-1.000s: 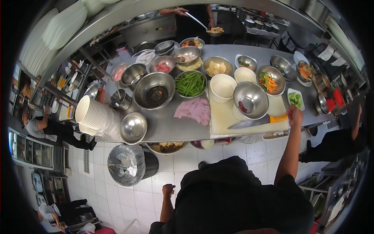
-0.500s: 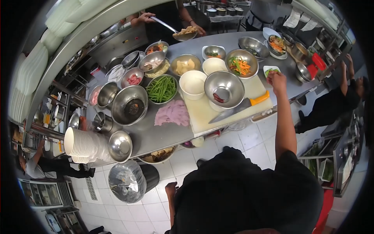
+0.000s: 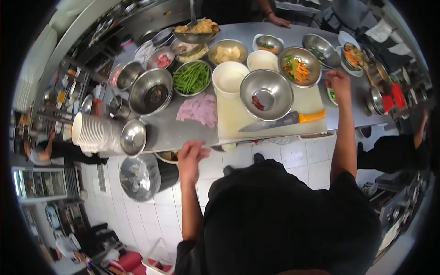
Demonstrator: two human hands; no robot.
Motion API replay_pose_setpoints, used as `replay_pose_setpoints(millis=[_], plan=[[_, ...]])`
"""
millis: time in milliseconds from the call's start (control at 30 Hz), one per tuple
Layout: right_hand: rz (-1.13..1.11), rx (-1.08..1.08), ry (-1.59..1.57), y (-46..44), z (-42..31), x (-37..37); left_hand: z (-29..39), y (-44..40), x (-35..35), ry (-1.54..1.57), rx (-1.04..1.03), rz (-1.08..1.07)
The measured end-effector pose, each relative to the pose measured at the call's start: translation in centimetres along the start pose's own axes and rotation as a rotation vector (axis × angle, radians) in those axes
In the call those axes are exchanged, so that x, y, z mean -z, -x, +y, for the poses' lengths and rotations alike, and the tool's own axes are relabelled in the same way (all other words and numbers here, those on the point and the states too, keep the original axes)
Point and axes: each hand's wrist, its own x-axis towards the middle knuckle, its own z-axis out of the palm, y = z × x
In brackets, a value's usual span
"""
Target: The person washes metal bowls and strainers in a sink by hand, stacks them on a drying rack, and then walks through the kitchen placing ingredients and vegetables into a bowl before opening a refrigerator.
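Observation:
My right hand [image 3: 338, 84] is closed, fingertips pressed together over the small white dish of chopped greens [image 3: 332, 95], right of the bowl of carrot strips [image 3: 300, 67]; anything in its grip is hidden. My left hand [image 3: 191, 158] hangs at the table's front edge below the pink sliced meat [image 3: 198, 110], fingers apart and holding nothing. A steel bowl with a few dark red pieces [image 3: 266, 95] sits over the white cutting board [image 3: 225, 120]. In front of it lies a knife with an orange handle [image 3: 312, 116].
A ladle heaped with food [image 3: 197, 29] hangs over the back bowls. A co-worker's hand [image 3: 279, 20] rests on the far edge. Green beans [image 3: 192, 78], white tubs [image 3: 228, 79] and stacked cups [image 3: 90, 131] stand left. A lined bin [image 3: 140, 178] is on the floor.
My left hand has risen from low beside my body to the table edge and opened. My right hand stays closed by the greens. The co-worker's ladle has moved over the back bowls.

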Motion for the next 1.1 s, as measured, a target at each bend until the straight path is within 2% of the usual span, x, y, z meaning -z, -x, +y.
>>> replay_pose_setpoints(millis=[100,167,233,333,433,533,600,667,767,833,1000,1067,1100], plan=[[-0.363,-0.073,0.135,5.5,-2.6,-4.0,1.6,-0.2,-7.5,-0.046,-0.084,-0.119],[-0.375,-0.113,0.194,7.1,-1.5,-7.2,1.2,-1.0,-10.8,-0.087,-0.109,-0.114],[-0.284,0.151,0.333,5.6,2.8,-8.4,0.2,-2.5,-13.7,-0.106,-0.136,-0.08],[-0.248,0.341,0.463,6.6,2.9,-8.6,-1.0,-3.6,-15.3,-0.112,-0.09,-0.063],[-0.434,-0.013,0.179,7.4,1.2,-7.5,-1.1,-3.8,-16.0,-0.09,-0.083,-0.061],[-0.324,-0.004,0.175,4.7,1.0,-4.1,-1.6,-3.7,-15.8,-0.05,-0.091,-0.013],[-0.029,0.186,0.28,0.8,3.9,-1.6,-1.7,-3.4,-15.5,-0.009,-0.086,0.019],[0.13,0.18,0.324,-1.6,4.1,0.2,-1.4,-3.2,-14.9,0.015,-0.091,0.043],[0.065,-0.018,0.133,-3.2,2.6,2.4,-0.9,-3.2,-13.5,0.016,-0.11,0.094],[0.087,0.019,0.052,-5.0,3.5,4.2,-0.4,-3.1,-12.4,0.021,-0.085,0.133],[0.021,-0.051,0.026,-10.2,5.9,8.1,-0.6,-2.6,-9.6,0.094,-0.09,0.244],[0.148,-0.069,0.07,-12.4,9.9,14.1,-1.0,-1.6,-8.3,0.116,-0.137,0.28],[0.39,0.017,0.331,-11.8,11.0,16.9,-1.7,-1.6,-7.4,0.101,-0.14,0.318]])
